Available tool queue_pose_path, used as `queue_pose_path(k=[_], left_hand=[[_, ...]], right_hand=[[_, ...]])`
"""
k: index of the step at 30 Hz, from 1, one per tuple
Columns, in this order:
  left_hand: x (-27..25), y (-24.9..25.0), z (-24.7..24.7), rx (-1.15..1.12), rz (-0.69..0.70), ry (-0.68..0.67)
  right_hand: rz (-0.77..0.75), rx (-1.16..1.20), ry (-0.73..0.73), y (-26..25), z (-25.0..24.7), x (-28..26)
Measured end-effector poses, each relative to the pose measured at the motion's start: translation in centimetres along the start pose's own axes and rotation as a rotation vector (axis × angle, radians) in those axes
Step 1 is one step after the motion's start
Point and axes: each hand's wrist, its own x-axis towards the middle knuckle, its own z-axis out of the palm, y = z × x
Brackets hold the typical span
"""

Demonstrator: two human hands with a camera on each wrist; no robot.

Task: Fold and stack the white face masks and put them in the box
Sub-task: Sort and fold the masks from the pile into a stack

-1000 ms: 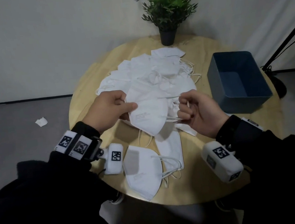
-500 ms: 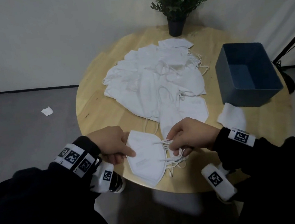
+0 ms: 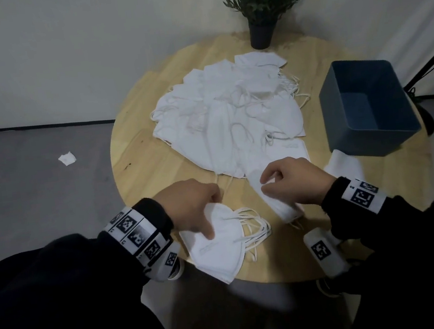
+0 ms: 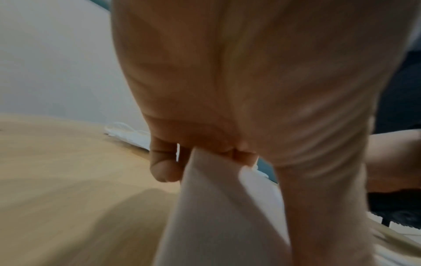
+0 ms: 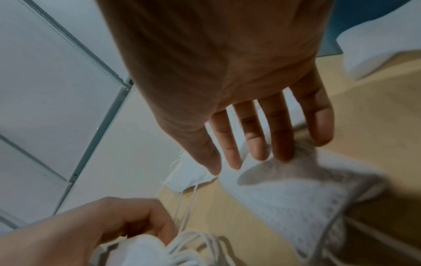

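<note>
From the head view, the left hand point(image 3: 188, 208) holds the folded mask stack point(image 3: 217, 250) at the table's point(image 3: 141, 173) 6 o'clock edge. The right hand point(image 3: 296, 182) touches a next mask point(image 3: 277, 203). The blue box point(image 3: 369, 130) stands at 3 o'clock.

From the left wrist, thumb and fingers point(image 4: 164, 165) pinch white fabric.

From the right wrist, fingers point(image 5: 282, 129) are nearly straight, slightly apart, with the tips on the mask.

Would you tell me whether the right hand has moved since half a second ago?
Yes. The right hand has left the folded stack and shifted right, toward the blue box, onto another mask.
</note>
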Motion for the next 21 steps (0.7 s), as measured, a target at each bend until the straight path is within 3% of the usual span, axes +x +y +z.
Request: queue_pose_path(k=[4, 7, 11, 17, 21], left_hand=[[0.2, 0.3, -0.4, 0.050, 0.047, 0.028], [0.4, 0.5, -0.4, 0.055, 0.092, 0.038], [0.3, 0.9, -0.6, 0.020, 0.066, 0.047], [-1.5, -0.4, -2.9, -0.232, 0.114, 0.052], [-1.8, 0.1, -1.8, -0.163, 0.106, -0.038]], right_hand=[[-0.108, 0.149, 0.073, -0.6, 0.0, -0.4], [-0.190, 0.229, -0.051, -1.7, 0.5, -0.8], [-0.216, 0.038, -0.286, -1.6, 2.5, -0.8], [-0.264, 0.051, -0.287, -1.6, 2.7, -0.4], [-0.265, 0.015, -0.379, -1.6, 2.4, -0.4]])
